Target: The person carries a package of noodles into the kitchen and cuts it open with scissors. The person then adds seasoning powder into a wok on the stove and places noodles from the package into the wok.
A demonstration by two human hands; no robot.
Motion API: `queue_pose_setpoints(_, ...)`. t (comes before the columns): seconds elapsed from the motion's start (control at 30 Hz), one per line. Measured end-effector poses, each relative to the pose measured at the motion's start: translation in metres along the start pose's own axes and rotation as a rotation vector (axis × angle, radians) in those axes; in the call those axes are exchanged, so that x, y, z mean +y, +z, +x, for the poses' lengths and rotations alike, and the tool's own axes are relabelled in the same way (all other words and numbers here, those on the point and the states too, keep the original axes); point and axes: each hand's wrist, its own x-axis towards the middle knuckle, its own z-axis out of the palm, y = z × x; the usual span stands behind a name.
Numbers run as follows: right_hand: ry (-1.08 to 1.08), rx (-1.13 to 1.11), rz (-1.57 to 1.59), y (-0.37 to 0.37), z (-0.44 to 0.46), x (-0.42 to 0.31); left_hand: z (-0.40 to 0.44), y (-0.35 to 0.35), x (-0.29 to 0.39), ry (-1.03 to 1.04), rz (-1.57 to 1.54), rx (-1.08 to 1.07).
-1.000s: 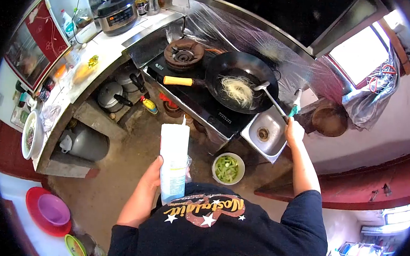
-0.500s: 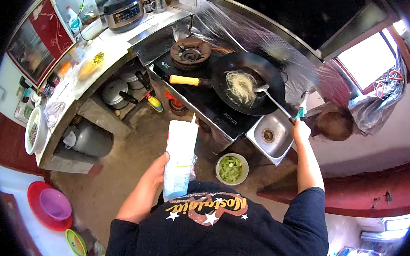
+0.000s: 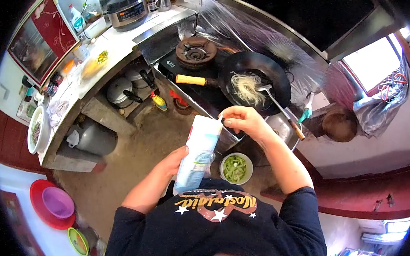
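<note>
My left hand (image 3: pixel 178 160) is wrapped round a tall white and blue packet (image 3: pixel 197 158), held upright and slightly tilted in front of my shirt. The fingers of my right hand (image 3: pixel 243 122) pinch a small white spoon handle or strip (image 3: pixel 220 117) at the packet's top corner. Beyond it, a black wok (image 3: pixel 265 68) with a yellow handle (image 3: pixel 191 80) sits on the stove. Pale thin noodles (image 3: pixel 246 88) lie in the wok. A metal spatula (image 3: pixel 278 104) rests in the wok with its wooden handle over the sink, untouched.
Right of the stove is a metal sink (image 3: pixel 280 125). On the floor stands a white bowl of green vegetable pieces (image 3: pixel 236 168). A burner (image 3: pixel 196 53) is left of the wok. A rice cooker (image 3: pixel 127 11) and a white basin (image 3: pixel 39 129) stand on the tiled counter.
My right hand has let go of the spatula and moved left to the packet's top. The spatula now rests in the wok. The packet has come up and tilted right.
</note>
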Motion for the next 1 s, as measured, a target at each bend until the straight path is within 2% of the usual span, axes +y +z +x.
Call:
queue_pose_setpoints(0.13, 0.014, 0.002, -0.098, 0.003, 0.013, 0.001, 0.007, -0.001, 0.007, -0.01, -0.009, 0.015)
queue_pose_setpoints(0.23, -0.072, 0.059, -0.07, 0.004, 0.017, -0.004, 0.014, -0.002, 0.017, -0.055, -0.018, -0.023)
queue_pose_setpoints(0.37, -0.041, 0.123, -0.152, -0.012, 0.035, -0.009, 0.025, -0.007, 0.029, -0.098, 0.006, 0.007)
queue_pose_setpoints(0.4, -0.006, 0.149, -0.117, -0.02, 0.04, -0.013, 0.029, -0.009, 0.033, -0.105, 0.02, 0.012)
queue_pose_setpoints(0.5, -0.077, 0.312, 0.054, -0.052, 0.059, -0.018, 0.038, -0.014, 0.045, -0.133, 0.027, 0.001)
queue_pose_setpoints(0.53, -0.122, 0.291, 0.113, -0.06, 0.062, -0.019, 0.041, -0.016, 0.05, -0.141, 0.028, -0.008)
queue_pose_setpoints(0.67, 0.013, 0.242, 0.31, -0.044, 0.065, -0.021, 0.056, -0.027, 0.068, -0.19, -0.021, -0.123)
queue_pose_setpoints(0.77, 0.038, 0.092, 0.122, -0.045, 0.064, -0.014, 0.067, -0.033, 0.082, -0.203, -0.033, -0.176)
queue_pose_setpoints(0.9, 0.038, 0.146, 0.049, -0.041, 0.07, -0.019, 0.08, -0.043, 0.094, -0.236, -0.058, -0.179)
queue_pose_setpoints(1.0, -0.003, 0.341, 0.126, -0.062, 0.08, -0.031, 0.086, -0.047, 0.106, -0.262, -0.044, -0.178)
